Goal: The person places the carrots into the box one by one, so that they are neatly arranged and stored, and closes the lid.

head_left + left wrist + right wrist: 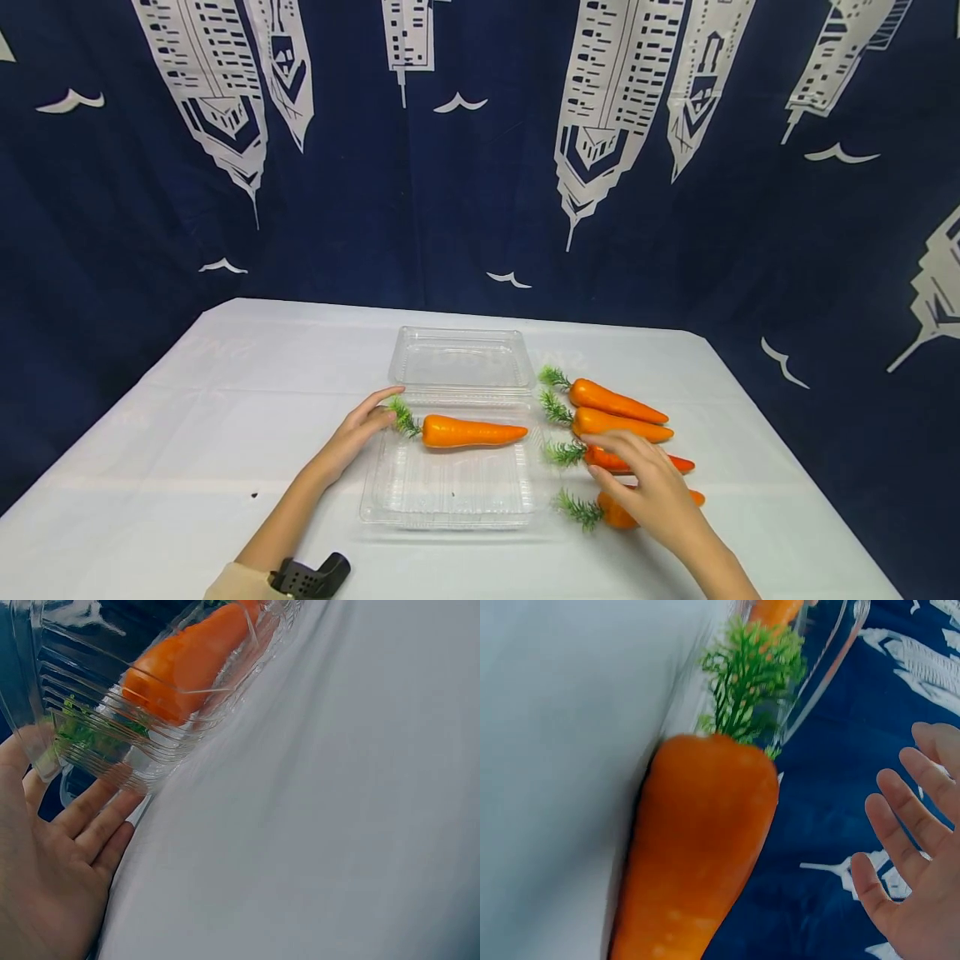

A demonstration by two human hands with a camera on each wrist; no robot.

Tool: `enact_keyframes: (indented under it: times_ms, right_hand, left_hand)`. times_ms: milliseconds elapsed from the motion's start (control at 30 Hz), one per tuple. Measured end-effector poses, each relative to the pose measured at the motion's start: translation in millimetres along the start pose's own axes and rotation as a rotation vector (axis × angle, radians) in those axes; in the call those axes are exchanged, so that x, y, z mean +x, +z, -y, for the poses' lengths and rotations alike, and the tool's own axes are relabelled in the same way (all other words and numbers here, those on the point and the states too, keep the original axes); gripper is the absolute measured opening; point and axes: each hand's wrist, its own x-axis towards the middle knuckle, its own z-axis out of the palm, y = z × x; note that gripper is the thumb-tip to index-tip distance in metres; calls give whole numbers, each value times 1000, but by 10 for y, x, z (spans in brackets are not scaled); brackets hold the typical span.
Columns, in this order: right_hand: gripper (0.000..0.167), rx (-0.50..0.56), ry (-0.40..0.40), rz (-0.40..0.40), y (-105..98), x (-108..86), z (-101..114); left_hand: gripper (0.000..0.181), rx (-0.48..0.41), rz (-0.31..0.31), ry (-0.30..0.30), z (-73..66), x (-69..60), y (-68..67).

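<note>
In the head view, one carrot (468, 432) lies along the back of my clear box (450, 492), its lid (461, 360) open behind; my left hand (360, 433), fingers loosely apart, is at the box's left edge, and my right hand (648, 483), fingers parted, is over the nearer of four carrots (615, 402) beside it. The left wrist view shows the boxed carrot through the ridged wall, my fingertips at the plastic. In the right wrist view my fingers are spread, clear of the closest carrot.
</note>
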Motion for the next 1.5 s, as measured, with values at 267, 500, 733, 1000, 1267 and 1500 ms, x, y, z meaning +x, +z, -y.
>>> enact_keyframes:
  times_ms: [267, 500, 733, 1000, 1267, 1500]
  right_hand:
    - [36, 4, 78, 35, -63, -64, -146]
    - [38, 36, 158, 73, -119, -120, -243]
    - [36, 31, 198, 93, -134, -178, -367]
    - [35, 76, 204, 94, -119, -223, -500]
    - [39, 105, 223, 169, -96, -280, -585]
    - [44, 73, 252, 212, -149, -314, -665]
  left_hand:
    - [43, 4, -2, 7, 2, -5, -9]
    - [44, 2, 8, 15, 7, 0, -19]
    - [45, 17, 10, 32, 18, -1, 0]
    - [45, 4, 5, 8, 23, 2, -8]
    - [43, -14, 3, -19, 15, 1, 1]
    - [43, -4, 15, 10, -9, -2, -7]
